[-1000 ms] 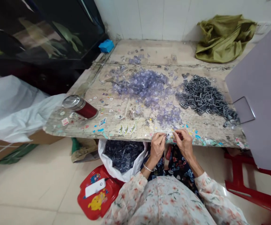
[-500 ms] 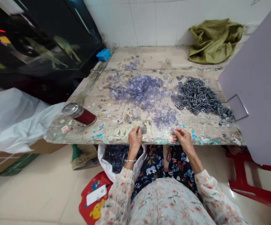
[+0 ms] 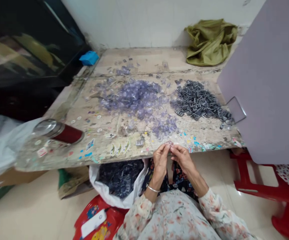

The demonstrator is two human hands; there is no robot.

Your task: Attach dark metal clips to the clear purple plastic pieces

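Note:
My left hand (image 3: 160,158) and my right hand (image 3: 183,157) meet at the table's front edge, fingertips pinched together. Between them is a small clear plastic piece (image 3: 169,142), mostly covered by the fingers. To their left, a small greyish clear part (image 3: 139,142) lies by itself on the worn wooden table (image 3: 89,96). Just beyond the hands spreads a small cluster of clear purplish plastic pieces (image 3: 164,126). A larger heap of the same pieces (image 3: 134,96) lies behind it, and a pile of dark grey plastic parts (image 3: 198,100) sits to the right.
A red flask (image 3: 68,132) lies at the left. Below the table edge, a white sack (image 3: 94,183) holds dark parts, beside a red stool (image 3: 84,213) with a white phone-like device (image 3: 93,223). A grey panel (image 3: 264,83) borders the right; an olive cloth (image 3: 211,43) lies behind.
Both hands were apart and have come together at the table edge, the clear piece now between their fingertips. The left hand has left the greyish part on the table. The view has shifted right.

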